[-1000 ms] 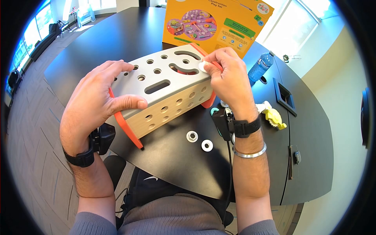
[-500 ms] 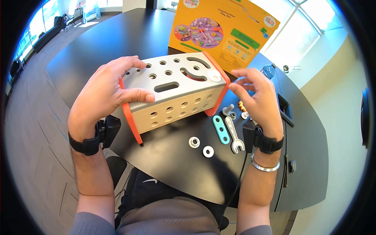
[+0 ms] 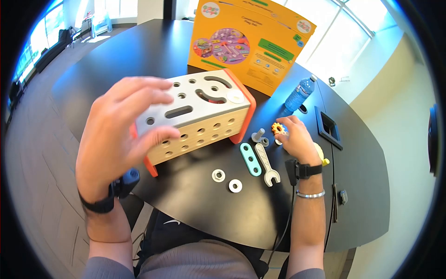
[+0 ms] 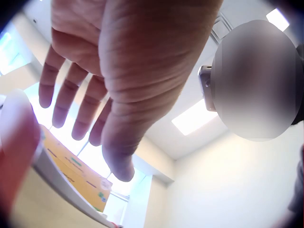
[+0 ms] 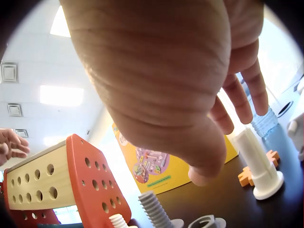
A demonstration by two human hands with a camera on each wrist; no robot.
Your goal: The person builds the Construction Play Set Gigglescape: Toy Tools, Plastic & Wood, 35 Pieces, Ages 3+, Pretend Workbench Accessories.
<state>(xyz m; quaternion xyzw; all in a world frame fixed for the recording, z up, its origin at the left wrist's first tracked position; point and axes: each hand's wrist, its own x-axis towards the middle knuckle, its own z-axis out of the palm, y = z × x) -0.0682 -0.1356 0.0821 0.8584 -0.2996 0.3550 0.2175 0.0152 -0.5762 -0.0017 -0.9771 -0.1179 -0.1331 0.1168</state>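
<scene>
Head view: the right hand (image 3: 298, 142) was low over the table (image 3: 204, 214), its thumb and fingers parted in a wide grip that clasped nothing. At its 10 o'clock, just beside the fingers, was the orange gear (image 3: 278, 129). The right wrist view showed the white bolt (image 5: 256, 161) standing on its flat head, partly in front of the gear, at the hand's 5 o'clock. The fingertips came just above the bolt's top, and the thumb was at the bolt's 8 o'clock; whether any finger touched it could not be told.

From the right hand in the head view, the grey bolt (image 3: 259, 135) stood at 9 o'clock, with the wrench (image 3: 266, 165) and the teal strip (image 3: 251, 159) at 8. Two nuts (image 3: 235, 186) lay farther off at 8 o'clock, the bottle (image 3: 299, 94) was at 12, and a partly hidden yellow piece (image 3: 320, 152) at 4. The carton (image 3: 260, 60) rose at 11.

The left hand (image 3: 121, 128), blurred, also had a wide gap between thumb and fingers and gripped nothing. The box (image 3: 200, 114) lay at its 3 o'clock, the near end behind the fingers; contact was unclear. A white disc (image 3: 235, 96) sat in the box's top, toward 2 o'clock.
</scene>
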